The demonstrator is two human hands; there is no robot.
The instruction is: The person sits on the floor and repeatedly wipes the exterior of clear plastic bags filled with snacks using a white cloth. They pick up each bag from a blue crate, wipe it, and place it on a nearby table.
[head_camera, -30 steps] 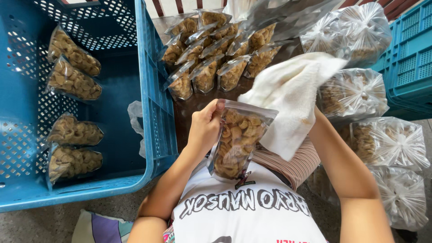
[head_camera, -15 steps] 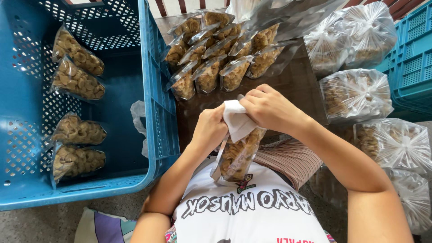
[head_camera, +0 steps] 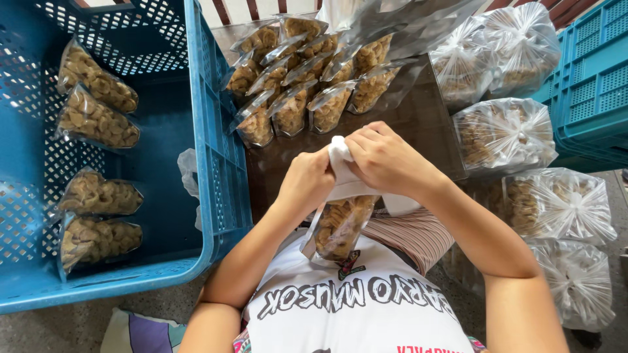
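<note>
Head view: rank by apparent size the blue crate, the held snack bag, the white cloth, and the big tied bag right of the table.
1. blue crate
2. big tied bag
3. held snack bag, though nearer the camera, so unsure against the tied bag
4. white cloth, mostly hidden by the hands

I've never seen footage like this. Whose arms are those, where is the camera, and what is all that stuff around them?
There is no machine here: a person wears a camera on the head, looking down at their own two bare hands. The left hand and right hand together hold a clear snack bag at its top, with a white cloth pressed around the opening. On the dark table lies a row of filled small bags. The blue crate on the left holds four more bags. Large tied clear sacks of the same snack sit on the right.
</note>
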